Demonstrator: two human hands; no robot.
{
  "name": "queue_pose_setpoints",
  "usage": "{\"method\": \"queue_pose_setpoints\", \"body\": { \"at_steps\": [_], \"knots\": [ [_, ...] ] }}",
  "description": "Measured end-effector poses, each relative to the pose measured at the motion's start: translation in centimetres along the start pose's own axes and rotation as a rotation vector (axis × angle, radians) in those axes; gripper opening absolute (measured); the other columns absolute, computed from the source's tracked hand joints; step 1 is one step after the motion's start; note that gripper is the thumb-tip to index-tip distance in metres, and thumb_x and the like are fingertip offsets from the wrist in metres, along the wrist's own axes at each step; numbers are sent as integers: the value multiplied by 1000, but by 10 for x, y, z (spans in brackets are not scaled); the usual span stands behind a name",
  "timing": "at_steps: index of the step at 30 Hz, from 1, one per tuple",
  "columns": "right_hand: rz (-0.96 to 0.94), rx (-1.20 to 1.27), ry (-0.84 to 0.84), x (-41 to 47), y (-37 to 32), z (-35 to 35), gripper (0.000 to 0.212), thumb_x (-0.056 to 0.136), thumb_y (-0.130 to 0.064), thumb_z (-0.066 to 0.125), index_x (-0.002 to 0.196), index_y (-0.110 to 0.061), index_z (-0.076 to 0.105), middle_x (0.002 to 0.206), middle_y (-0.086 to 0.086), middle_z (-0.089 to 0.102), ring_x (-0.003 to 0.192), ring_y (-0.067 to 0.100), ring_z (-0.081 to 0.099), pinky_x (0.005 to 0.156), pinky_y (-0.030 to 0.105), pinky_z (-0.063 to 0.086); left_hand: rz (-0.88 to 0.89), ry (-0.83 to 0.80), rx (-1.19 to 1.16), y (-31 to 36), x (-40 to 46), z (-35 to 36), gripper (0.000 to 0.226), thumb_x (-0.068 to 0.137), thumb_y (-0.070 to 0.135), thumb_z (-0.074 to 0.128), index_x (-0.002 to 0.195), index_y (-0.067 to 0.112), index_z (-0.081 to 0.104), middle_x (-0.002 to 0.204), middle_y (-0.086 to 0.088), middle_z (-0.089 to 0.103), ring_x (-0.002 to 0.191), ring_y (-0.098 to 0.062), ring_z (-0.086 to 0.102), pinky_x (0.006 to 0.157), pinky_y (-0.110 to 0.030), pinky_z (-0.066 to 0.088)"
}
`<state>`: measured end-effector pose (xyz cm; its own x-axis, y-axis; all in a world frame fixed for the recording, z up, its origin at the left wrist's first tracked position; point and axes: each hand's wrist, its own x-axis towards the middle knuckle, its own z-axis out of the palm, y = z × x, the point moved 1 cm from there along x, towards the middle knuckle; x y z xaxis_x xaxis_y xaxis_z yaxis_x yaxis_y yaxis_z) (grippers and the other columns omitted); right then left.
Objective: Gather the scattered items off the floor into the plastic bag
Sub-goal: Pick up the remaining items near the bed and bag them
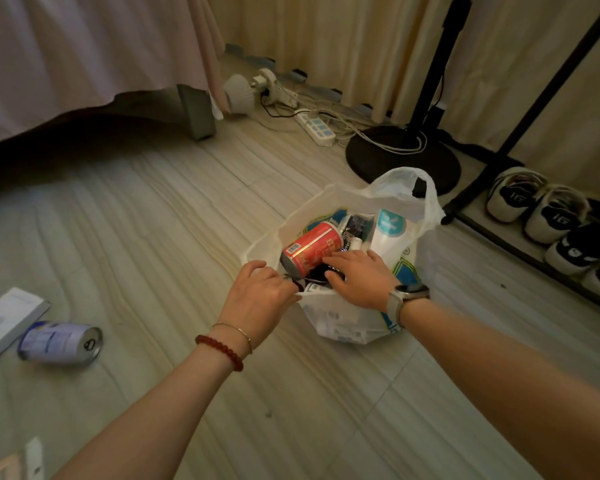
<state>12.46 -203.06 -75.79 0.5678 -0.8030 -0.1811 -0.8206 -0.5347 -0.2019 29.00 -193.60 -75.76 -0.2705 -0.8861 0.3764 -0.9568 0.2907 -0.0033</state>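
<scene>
Pinching the plastic bag's (340, 320) near rim, the left hand (257, 292) should keep it wide while the right hand (359, 277), fingers spread flat, settles the red can (309, 252) deep enough not to roll out.

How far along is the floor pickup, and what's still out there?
Partly done: the plastic bag already holds a red can and a white bottle. In hand: the left hand grips the bag's rim while the right hand reaches inside. Left on the floor: a blue-and-white can and a white box.
</scene>
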Motion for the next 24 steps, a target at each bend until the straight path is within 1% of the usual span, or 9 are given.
{"method": "queue_pose_setpoints", "body": {
  "at_steps": [2, 5, 7, 9, 11, 15, 17, 21, 24],
  "knots": [
    [-49, -34, 11, -10, -3, 0, 37, 96, -38, 30, 121, -23, 53, 121, 5, 59, 109, 22, 51, 90, 38, 36, -15, -33, -27, 3, -6, 0, 23, 56, 27, 86, 57, 22, 64, 47, 4, 59, 47, -15, 58, 76, -27, 44],
    [-90, -37, -47, -31, -3, 6, 38, 97, -40, 28, 100, -16, 58, 98, 6, 64, 83, 22, 57, 68, 31, 40, -43, -12, -115, 10, -14, 3, 24, 56, 17, 86, 59, 17, 63, 49, 1, 60, 44, -18, 55, 52, -20, 47],
    [-74, 4, 5, -43, -5, 12, 37, 97, -38, 29, 89, -14, 55, 92, 8, 63, 80, 24, 57, 67, 32, 40, -52, 32, -197, 10, -15, 1, 18, 64, 9, 80, 64, 13, 63, 53, -3, 61, 47, -21, 56, 48, -22, 46],
    [-60, 105, 63, -51, -15, 14, 30, 98, -36, 29, 82, -17, 46, 87, 7, 59, 82, 27, 57, 65, 31, 37, -38, 87, -210, 3, -18, -5, 6, 75, 11, 61, 70, 11, 64, 57, -5, 62, 51, -22, 58, 50, -26, 46],
    [-78, 217, 105, -56, -31, 15, 26, 98, -33, 30, 83, -17, 42, 83, 4, 54, 79, 26, 55, 65, 30, 36, -48, 130, -217, -10, -20, -15, 21, 79, 13, 46, 74, 8, 66, 62, -8, 63, 55, -25, 59, 54, -31, 49],
    [-224, 365, 165, -64, -59, 19, 28, 97, -32, 34, 92, -10, 51, 89, 7, 57, 78, 22, 52, 69, 31, 40, -101, 229, -184, -31, -42, -33, 23, 86, 11, 45, 80, 4, 66, 67, -13, 61, 70, -22, 48, 65, -32, 38],
    [-341, 297, 110, -67, -65, 26, 30, 95, -36, 32, 96, -13, 52, 92, 5, 58, 80, 20, 52, 69, 28, 39, -135, 216, -162, -37, -64, -36, 20, 86, 12, 46, 82, 6, 65, 68, -12, 61, 70, -23, 50, 66, -30, 37],
    [-404, 92, 21, -67, -59, 37, 36, 95, -39, 29, 101, -16, 56, 93, 6, 63, 83, 23, 57, 73, 36, 48, -96, 105, -112, -42, -101, -30, 9, 84, 14, 50, 83, 14, 59, 63, -7, 59, 61, -27, 56, 73, -31, 38],
    [-487, -65, 19, -67, -57, 48, 43, 90, -41, 25, 93, -20, 62, 83, 1, 65, 74, 19, 59, 67, 28, 43, -67, 23, -99, -39, -118, -22, 14, 84, 18, 51, 77, 16, 63, 65, -2, 61, 64, -24, 59, 87, -31, 37]
  ]
}}
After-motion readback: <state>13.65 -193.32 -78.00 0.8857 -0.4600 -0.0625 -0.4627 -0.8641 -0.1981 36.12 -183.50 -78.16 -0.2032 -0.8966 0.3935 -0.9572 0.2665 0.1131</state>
